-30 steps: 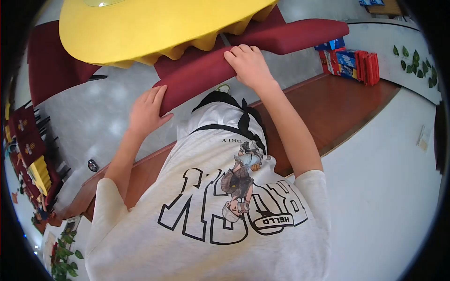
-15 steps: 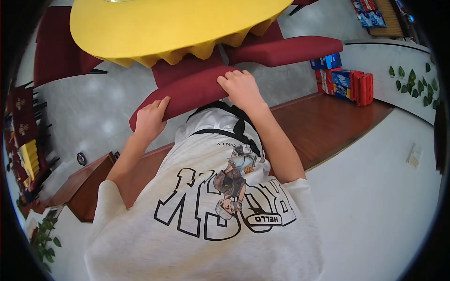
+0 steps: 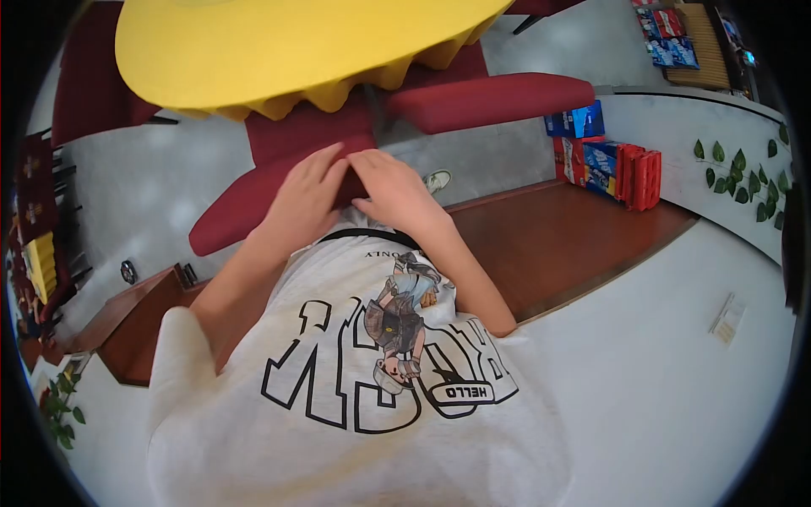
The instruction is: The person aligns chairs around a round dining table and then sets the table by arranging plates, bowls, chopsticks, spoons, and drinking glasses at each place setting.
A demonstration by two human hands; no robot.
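Observation:
A dark red chair (image 3: 245, 203) with a padded back stands in front of me, partly under a round table with a yellow cloth (image 3: 296, 51). My left hand (image 3: 311, 193) is over the near edge of the chair back, fingers stretched forward and holding nothing. Close beside it, my right hand (image 3: 390, 188) has its fingers extended and its thumb apart, also holding nothing. The fingertips of both hands nearly meet. Whether either palm rests on the chair is hidden from me.
A second red chair (image 3: 498, 101) stands to the right at the table. Red and blue packs (image 3: 604, 165) are stacked by a low white wall (image 3: 676, 118). Brown wooden flooring (image 3: 557, 245) lies right of me; a wooden box-like piece (image 3: 144, 338) stands left.
Both hands have let go of the chair back's edge and come together near its middle, fingers now straightened. The view has shifted slightly, and a shoe now shows beyond my right hand.

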